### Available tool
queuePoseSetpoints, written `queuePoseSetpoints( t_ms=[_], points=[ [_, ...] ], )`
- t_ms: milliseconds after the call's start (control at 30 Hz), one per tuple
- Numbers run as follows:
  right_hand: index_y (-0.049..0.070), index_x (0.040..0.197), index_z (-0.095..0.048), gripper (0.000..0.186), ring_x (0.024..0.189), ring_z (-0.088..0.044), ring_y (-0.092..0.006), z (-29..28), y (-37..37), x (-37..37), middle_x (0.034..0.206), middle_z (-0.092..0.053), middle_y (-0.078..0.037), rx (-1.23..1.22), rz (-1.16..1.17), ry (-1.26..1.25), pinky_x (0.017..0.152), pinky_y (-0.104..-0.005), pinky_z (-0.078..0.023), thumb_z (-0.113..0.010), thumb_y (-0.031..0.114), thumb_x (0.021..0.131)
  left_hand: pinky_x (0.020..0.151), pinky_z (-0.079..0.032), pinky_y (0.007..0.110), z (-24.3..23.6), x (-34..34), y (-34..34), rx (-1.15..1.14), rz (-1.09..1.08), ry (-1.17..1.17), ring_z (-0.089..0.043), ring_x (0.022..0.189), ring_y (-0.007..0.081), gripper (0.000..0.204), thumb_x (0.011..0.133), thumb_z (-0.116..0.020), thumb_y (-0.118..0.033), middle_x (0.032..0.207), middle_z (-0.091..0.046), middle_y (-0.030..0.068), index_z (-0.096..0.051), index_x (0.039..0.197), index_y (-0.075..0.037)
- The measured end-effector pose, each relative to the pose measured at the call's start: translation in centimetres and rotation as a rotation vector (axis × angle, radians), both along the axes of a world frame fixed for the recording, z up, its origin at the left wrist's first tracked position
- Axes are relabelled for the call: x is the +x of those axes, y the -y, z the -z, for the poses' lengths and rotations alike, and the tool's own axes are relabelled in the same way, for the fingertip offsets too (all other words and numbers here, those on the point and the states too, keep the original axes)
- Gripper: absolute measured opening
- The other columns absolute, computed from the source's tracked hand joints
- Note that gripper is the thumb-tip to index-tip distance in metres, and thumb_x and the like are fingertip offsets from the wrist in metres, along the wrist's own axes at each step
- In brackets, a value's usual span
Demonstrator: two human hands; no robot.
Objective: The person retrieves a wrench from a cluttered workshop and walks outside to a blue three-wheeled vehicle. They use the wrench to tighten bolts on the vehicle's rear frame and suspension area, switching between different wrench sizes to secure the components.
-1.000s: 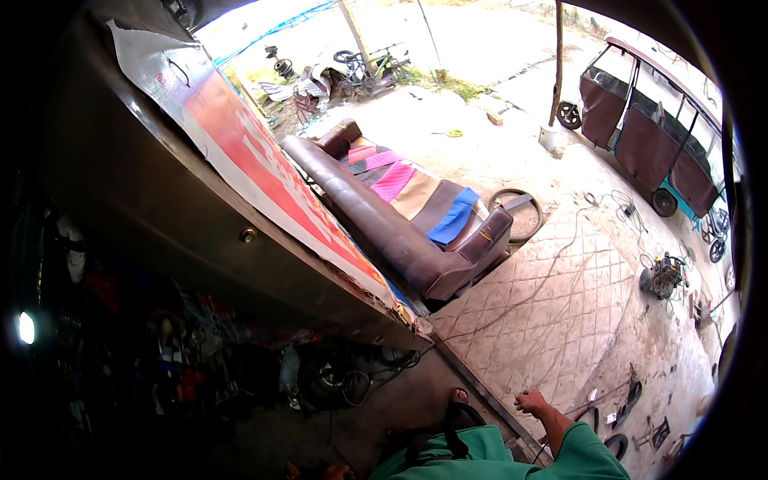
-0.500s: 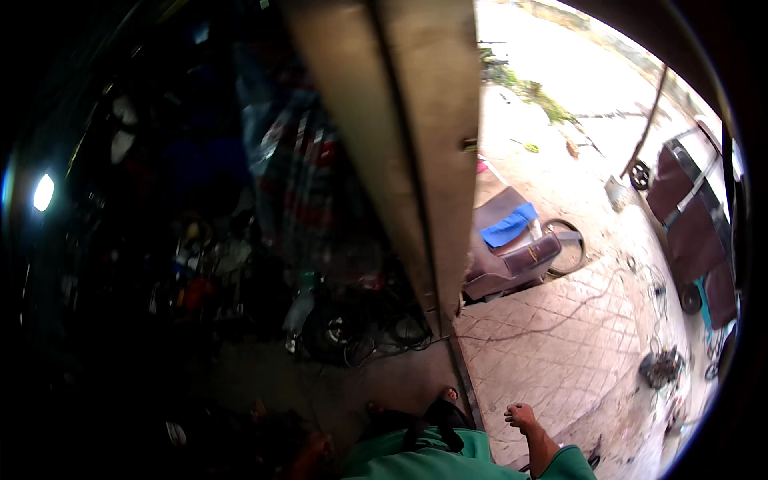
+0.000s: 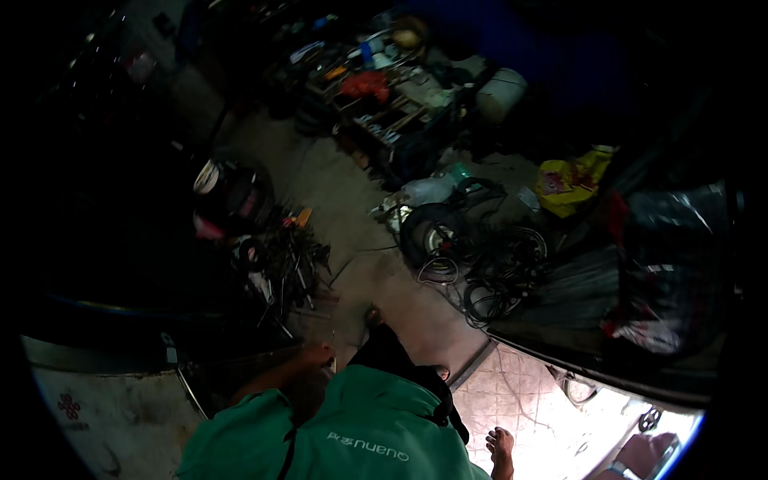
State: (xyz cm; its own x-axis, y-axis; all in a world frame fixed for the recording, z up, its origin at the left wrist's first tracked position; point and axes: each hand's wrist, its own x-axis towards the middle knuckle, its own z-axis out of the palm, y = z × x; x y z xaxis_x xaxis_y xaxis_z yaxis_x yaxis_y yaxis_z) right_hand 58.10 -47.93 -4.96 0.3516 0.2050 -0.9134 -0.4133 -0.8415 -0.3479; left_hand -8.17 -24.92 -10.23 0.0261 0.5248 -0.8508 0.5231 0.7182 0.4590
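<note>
My right hand (image 3: 500, 442) hangs at my right side over the sunlit tiles, fingers loosely apart, with nothing in it. On the other side my left hand (image 3: 322, 353) is low by my body in shadow. It is too dark and smeared to see whether its fingers hold anything. Nearest to it, just ahead, is a dark heap of rods and tools (image 3: 298, 260). Both hands are well short of the wheel with a tyre (image 3: 437, 237) on the floor in front of me.
Coiled cables (image 3: 496, 296) lie beside the wheel. Farther off stand a pale bucket (image 3: 502, 94), a yellow bag (image 3: 570, 184) and a cluttered rack with a red bag (image 3: 365, 86). A metal threshold strip (image 3: 474, 366) crosses the floor at my right. A white panel (image 3: 120, 416) is at left.
My view has swung left, from the doorway and bright yard into the dark, cluttered room. The yard has shifted to the lower right. My left arm shows more clearly.
</note>
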Motion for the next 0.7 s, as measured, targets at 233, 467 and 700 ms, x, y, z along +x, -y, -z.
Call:
queuePoseSetpoints(
  t_ms=[233, 467, 700],
  points=[
    [0.007, 0.116, -0.058, 0.032, 0.067, -0.062, -0.0150, -3.4, -17.5, -8.0, 0.089, -0.066, -0.005, 0.015, -0.230, 0.053, 0.052, -0.0274, -0.044, -0.060, 0.027, 0.092, 0.057, -0.051, 0.041, -0.3, -8.4, -1.0, -0.195, -0.168, 0.044, -0.059, 0.062, 0.0229, 0.024, 0.092, -0.063, -0.028, 0.069, -0.058, 0.0109, -0.064, 0.085, -0.005],
    [0.004, 0.116, -0.059, 0.028, 0.073, -0.063, -0.0150, -5.2, -34.3, -20.0, 0.091, -0.066, -0.007, 0.152, -0.506, -0.046, 0.059, -0.0263, -0.048, -0.055, 0.019, 0.093, 0.051, -0.047, 0.034, -4.7, -11.7, -4.6, -0.204, -0.624, -0.115, -0.058, 0.062, 0.0155, 0.020, 0.095, -0.059, -0.021, 0.078, -0.064, 0.0082, -0.063, 0.086, -0.003],
    [0.006, 0.108, -0.061, 0.021, 0.077, -0.065, -0.0166, -4.0, -46.6, -26.3, 0.090, -0.068, -0.006, 0.174, -0.928, -0.097, 0.063, -0.0302, -0.050, -0.056, 0.020, 0.093, 0.060, -0.050, 0.033, -3.8, -12.3, -2.4, -0.220, -0.881, 0.000, -0.062, 0.067, 0.0162, 0.017, 0.095, -0.058, -0.023, 0.080, -0.064, 0.0038, -0.066, 0.097, -0.009]
  ],
)
